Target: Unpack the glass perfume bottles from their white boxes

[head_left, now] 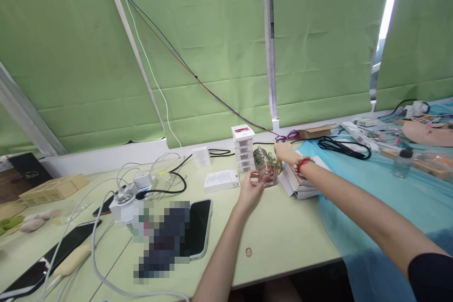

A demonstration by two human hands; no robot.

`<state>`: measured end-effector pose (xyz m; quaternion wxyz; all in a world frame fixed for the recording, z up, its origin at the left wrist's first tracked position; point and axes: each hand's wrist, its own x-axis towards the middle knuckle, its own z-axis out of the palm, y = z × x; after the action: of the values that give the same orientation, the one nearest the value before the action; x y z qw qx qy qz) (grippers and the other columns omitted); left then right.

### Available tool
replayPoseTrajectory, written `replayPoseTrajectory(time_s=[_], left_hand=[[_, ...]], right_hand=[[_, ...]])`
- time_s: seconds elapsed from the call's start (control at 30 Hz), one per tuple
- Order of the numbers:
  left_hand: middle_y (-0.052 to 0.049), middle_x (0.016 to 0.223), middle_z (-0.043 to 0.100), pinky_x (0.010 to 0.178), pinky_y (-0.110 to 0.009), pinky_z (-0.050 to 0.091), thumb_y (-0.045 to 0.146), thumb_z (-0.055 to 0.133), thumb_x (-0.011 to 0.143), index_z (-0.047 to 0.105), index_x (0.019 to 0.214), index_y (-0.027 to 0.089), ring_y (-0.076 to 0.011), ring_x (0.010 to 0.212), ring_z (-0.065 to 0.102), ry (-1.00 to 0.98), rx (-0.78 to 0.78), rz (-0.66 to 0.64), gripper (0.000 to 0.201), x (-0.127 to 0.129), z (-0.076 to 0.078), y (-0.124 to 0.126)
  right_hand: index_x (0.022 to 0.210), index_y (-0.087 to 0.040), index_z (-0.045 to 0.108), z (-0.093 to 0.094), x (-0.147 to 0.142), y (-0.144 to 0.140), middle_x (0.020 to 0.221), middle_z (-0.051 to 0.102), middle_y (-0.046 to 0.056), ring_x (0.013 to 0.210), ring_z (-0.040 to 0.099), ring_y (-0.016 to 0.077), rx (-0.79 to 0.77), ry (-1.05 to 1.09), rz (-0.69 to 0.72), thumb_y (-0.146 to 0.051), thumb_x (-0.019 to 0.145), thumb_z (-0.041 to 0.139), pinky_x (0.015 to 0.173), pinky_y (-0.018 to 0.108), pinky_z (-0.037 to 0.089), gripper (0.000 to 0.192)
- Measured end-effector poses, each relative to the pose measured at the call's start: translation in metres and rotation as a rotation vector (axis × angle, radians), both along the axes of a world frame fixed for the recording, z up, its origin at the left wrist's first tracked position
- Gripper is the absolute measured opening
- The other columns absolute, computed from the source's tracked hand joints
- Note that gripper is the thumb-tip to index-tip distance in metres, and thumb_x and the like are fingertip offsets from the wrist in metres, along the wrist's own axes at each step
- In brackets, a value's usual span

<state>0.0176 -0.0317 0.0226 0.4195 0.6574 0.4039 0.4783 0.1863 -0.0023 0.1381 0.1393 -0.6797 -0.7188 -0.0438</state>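
Observation:
A row of clear, shiny round items (pixel 266 172) stands on the table, reddish at the front and greenish farther back; their exact kind is unclear. My left hand (pixel 251 188) has its fingers curled against the left side of the front one. Beyond the row on the right is my right hand (pixel 286 153), closed, with a bead bracelet and red band at the wrist. Whatever its fingers hold, if anything, is hidden. Just left of the row rises a stack of small white boxes (pixel 243 156) with barcodes. An open white carton (pixel 300 184) lies beneath my right forearm.
Left of the stack lie a flat white box (pixel 222 180) and a small upright box (pixel 201 157). Phones (pixel 200 226), chargers (pixel 123 205) and cables spread across the left. Blue sheeting (pixel 364 193) on the right carries a black cable (pixel 348 147) and a small bottle (pixel 402 164).

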Motion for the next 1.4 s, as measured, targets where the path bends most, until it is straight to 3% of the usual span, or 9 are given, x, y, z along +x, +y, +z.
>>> replayPoseTrajectory(time_s=[0.1, 0.2, 0.33, 0.47, 0.67, 0.87, 1.0, 1.17, 1.4], left_hand=[[-0.006, 0.107, 0.059, 0.058, -0.022, 0.051, 0.018, 0.067, 0.064, 0.051, 0.098, 0.018, -0.0064, 0.057, 0.061, -0.074, -0.069, -0.054, 0.038, 0.001, 0.004, -0.003], [-0.007, 0.106, 0.06, 0.056, -0.021, 0.05, 0.016, 0.067, 0.06, 0.054, 0.096, 0.018, -0.0074, 0.059, 0.061, -0.072, -0.075, -0.047, 0.039, 0.0, 0.007, -0.002], [-0.008, 0.105, 0.059, 0.046, -0.019, 0.045, 0.022, 0.066, 0.061, 0.056, 0.098, 0.017, -0.0059, 0.055, 0.056, -0.02, -0.075, 0.055, 0.039, -0.007, 0.008, 0.004], [-0.004, 0.086, 0.06, 0.041, -0.018, 0.04, 0.026, 0.056, 0.068, 0.057, 0.094, 0.016, -0.0068, 0.05, 0.054, 0.069, -0.054, 0.163, 0.028, -0.018, 0.007, 0.011], [-0.002, 0.082, 0.059, 0.053, -0.024, 0.043, 0.025, 0.046, 0.073, 0.058, 0.083, 0.018, -0.0096, 0.056, 0.051, 0.104, 0.071, 0.349, 0.017, -0.027, 0.01, 0.013], [-0.007, 0.095, 0.06, 0.083, -0.036, 0.042, 0.015, 0.042, 0.075, 0.059, 0.085, 0.02, -0.0214, 0.095, 0.053, 0.479, 0.308, 0.595, 0.02, -0.031, 0.02, 0.004], [-0.011, 0.119, 0.054, 0.095, -0.042, 0.036, 0.017, 0.047, 0.074, 0.055, 0.105, 0.019, -0.0269, 0.116, 0.045, 0.68, 0.329, 0.679, 0.032, -0.035, 0.016, 0.006], [-0.02, 0.14, 0.035, 0.106, -0.047, 0.021, 0.024, 0.053, 0.072, 0.047, 0.12, 0.011, -0.0354, 0.136, 0.017, 0.834, 0.257, 0.818, 0.049, -0.041, 0.004, 0.01], [-0.017, 0.12, 0.052, 0.095, -0.043, 0.031, 0.036, 0.059, 0.069, 0.05, 0.112, 0.015, -0.0325, 0.116, 0.043, 1.015, 0.205, 0.691, 0.049, -0.037, 0.012, 0.0]], right_hand=[[0.091, -0.018, 0.068, 0.003, -0.005, -0.029, 0.1, 0.067, 0.009, 0.097, 0.06, 0.0193, 0.059, 0.026, 0.096, -0.017, 0.083, 0.056, 0.08, 0.027, 0.043, 0.015], [0.09, -0.021, 0.068, -0.01, -0.021, -0.074, 0.094, 0.068, 0.004, 0.085, 0.061, 0.0153, 0.164, 0.192, 0.475, -0.025, 0.084, 0.055, 0.074, 0.023, 0.043, 0.015], [0.1, -0.022, 0.067, -0.045, -0.048, -0.133, 0.098, 0.066, 0.003, 0.076, 0.06, 0.0133, -0.088, 0.216, 0.941, -0.04, 0.077, 0.064, 0.068, 0.022, 0.043, 0.03], [0.107, -0.022, 0.066, -0.078, -0.067, -0.154, 0.1, 0.063, 0.005, 0.078, 0.06, 0.0134, -0.192, 0.148, 1.093, -0.038, 0.083, 0.057, 0.071, 0.022, 0.043, 0.03], [0.087, -0.017, 0.071, -0.082, -0.061, -0.122, 0.089, 0.063, 0.006, 0.074, 0.059, 0.0124, -0.138, 0.113, 0.92, -0.007, 0.079, 0.051, 0.069, 0.022, 0.044, 0.023], [0.084, -0.014, 0.07, -0.017, -0.008, -0.071, 0.086, 0.065, 0.007, 0.075, 0.059, 0.0135, 0.064, 0.155, 0.476, -0.002, 0.07, 0.052, 0.066, 0.02, 0.042, 0.025], [0.105, -0.014, 0.064, 0.011, 0.01, -0.045, 0.088, 0.069, 0.008, 0.079, 0.062, 0.0162, -0.021, 0.048, 0.21, -0.008, 0.071, 0.058, 0.065, 0.021, 0.042, 0.035], [0.105, -0.013, 0.064, 0.002, 0.0, -0.026, 0.095, 0.069, 0.011, 0.092, 0.064, 0.0227, -0.176, -0.052, 0.05, -0.007, 0.063, 0.068, 0.069, 0.023, 0.045, 0.043], [0.102, -0.014, 0.067, -0.008, -0.009, -0.017, 0.098, 0.068, 0.014, 0.091, 0.065, 0.0255, -0.204, -0.021, -0.044, -0.003, 0.057, 0.072, 0.068, 0.024, 0.049, 0.046]])
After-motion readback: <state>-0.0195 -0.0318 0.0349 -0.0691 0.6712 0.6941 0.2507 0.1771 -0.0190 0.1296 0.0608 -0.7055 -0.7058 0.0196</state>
